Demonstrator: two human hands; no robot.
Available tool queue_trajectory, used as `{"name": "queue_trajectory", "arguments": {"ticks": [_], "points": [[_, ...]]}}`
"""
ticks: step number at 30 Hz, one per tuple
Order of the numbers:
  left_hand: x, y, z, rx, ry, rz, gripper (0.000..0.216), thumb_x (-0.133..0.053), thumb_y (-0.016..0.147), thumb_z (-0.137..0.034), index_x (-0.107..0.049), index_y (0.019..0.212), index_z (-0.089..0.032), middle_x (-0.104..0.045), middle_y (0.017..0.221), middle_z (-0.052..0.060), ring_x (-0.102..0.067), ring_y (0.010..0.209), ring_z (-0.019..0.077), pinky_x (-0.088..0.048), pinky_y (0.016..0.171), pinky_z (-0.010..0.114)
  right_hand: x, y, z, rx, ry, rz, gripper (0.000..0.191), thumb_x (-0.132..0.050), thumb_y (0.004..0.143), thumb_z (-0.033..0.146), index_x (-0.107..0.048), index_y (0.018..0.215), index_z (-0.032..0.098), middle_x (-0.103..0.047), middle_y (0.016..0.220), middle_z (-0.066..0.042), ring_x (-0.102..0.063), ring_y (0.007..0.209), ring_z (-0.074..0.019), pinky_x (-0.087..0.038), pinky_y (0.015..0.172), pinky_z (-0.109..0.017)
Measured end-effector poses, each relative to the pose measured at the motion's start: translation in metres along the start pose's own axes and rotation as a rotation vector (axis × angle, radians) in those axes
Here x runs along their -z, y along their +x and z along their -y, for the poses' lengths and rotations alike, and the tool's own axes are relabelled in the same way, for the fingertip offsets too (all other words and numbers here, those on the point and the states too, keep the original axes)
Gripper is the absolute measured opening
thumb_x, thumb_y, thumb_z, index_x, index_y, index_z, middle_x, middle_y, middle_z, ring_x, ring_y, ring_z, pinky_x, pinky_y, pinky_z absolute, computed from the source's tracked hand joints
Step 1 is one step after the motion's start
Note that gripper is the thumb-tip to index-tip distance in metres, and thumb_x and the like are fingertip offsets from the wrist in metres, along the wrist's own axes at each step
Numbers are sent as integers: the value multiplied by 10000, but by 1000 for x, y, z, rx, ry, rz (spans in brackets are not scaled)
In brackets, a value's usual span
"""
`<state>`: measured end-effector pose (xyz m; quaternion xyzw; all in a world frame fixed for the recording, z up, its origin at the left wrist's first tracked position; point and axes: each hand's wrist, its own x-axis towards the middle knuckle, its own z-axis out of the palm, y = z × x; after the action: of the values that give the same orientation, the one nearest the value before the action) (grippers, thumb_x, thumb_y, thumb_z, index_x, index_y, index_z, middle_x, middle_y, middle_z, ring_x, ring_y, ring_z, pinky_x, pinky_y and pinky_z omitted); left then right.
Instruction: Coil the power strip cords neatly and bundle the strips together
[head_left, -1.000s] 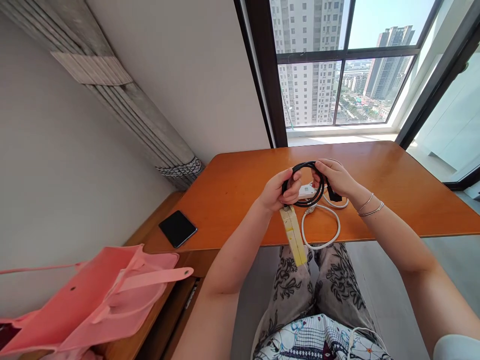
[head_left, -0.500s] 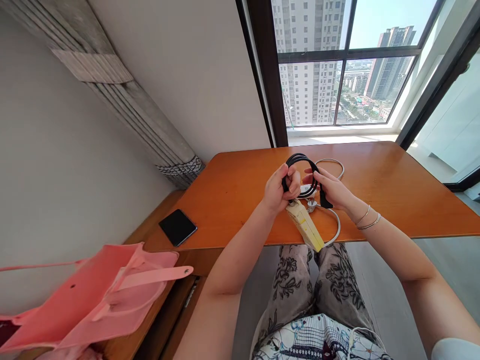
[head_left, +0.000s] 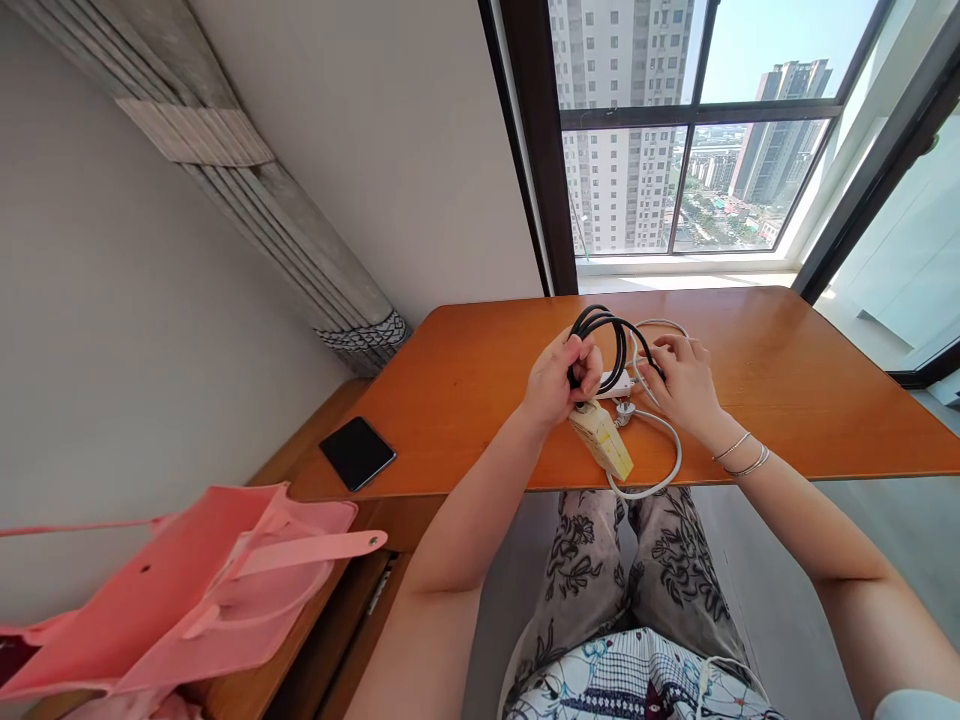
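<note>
A window [head_left: 697,114] rises behind the far edge of an orange-brown wooden tabletop [head_left: 465,385], and a grey curtain [head_left: 281,230] hangs to the left. The person's left hand [head_left: 564,378] is clenched around a coiled black cable [head_left: 620,350], above the middle of the tabletop. Below that fist, a yellowed block [head_left: 602,440] tilts toward the near edge; whether it touches the wood cannot be told. The right hand [head_left: 681,385] pinches a strand leading off the coil, its end hidden by the fingers. Between the hands lie a white block [head_left: 618,384] and a white plug [head_left: 624,410], whose white cable [head_left: 679,455] loops just past the near edge. A dark-screened device [head_left: 358,453] lies by the near left corner, a pink bag [head_left: 225,590] beyond it.
</note>
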<state>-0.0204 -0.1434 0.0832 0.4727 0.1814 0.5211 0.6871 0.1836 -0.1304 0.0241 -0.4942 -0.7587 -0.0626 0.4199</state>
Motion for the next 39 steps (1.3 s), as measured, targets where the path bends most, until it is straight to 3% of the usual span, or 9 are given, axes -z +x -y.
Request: {"name": "queue_trajectory", "arguments": {"ticks": [4,8,12,16,21,26,33,39], "points": [[-6,1,2,23,-4,55,457,-671,891,-473,-369,671,-210,-439,420,-70,-219,294,37,-168,328,163,-11,5,0,-122,194,79,379,-471,1006,447,-762,982,206,-626,976,-113,-584,895,-242,-481,828,-394],[-13,1,7,72,-84,91,424,-546,969,-430,-349,664,-211,-401,403,-71,-176,276,40,-158,314,165,-21,16,7,-349,760,175,450,-586,898,619,-769,867,209,-637,780,-52,-609,778,-200,-511,742,-350],[-13,3,5,149,-183,-11,409,-395,1036,-380,-321,670,-213,-331,403,-85,-141,262,44,-131,308,164,-22,19,20,-639,1250,260,510,-745,730,679,-774,878,192,-682,702,-37,-638,655,-172,-529,621,-300],[-7,5,0,202,-246,-93,422,-457,1029,-417,-303,691,-216,-290,423,-112,-132,261,32,-119,312,151,-21,14,25,-733,1482,329,401,-796,736,558,-780,828,168,-719,683,-56,-672,634,-173,-565,621,-283],[-1,6,-2,231,-142,-64,384,-477,1021,-381,-358,702,-204,-358,438,-99,-166,262,23,-134,307,137,-24,7,21,-798,1617,303,255,-689,838,404,-775,798,167,-737,684,-56,-706,659,-175,-562,580,-247],[4,6,-3,213,-61,-81,370,-566,974,-392,-385,716,-199,-397,469,-97,-196,274,16,-157,309,129,-24,5,24,-807,1712,224,231,-625,876,343,-763,806,171,-728,673,-24,-660,575,-146,-559,566,-246],[2,6,-1,168,54,-97,437,-660,903,-463,-381,697,-197,-448,514,-82,-252,309,11,-184,325,130,-20,6,31,-840,1700,117,335,-686,857,516,-708,733,206,-731,731,-31,-662,642,-173,-572,647,-297],[0,4,6,11,153,-62,479,-723,820,-547,-432,689,-190,-443,490,-86,-245,311,9,-165,330,138,-18,5,36,-720,1515,114,492,-696,784,710,-673,746,221,-688,763,-39,-662,753,-203,-563,712,-332]]}}
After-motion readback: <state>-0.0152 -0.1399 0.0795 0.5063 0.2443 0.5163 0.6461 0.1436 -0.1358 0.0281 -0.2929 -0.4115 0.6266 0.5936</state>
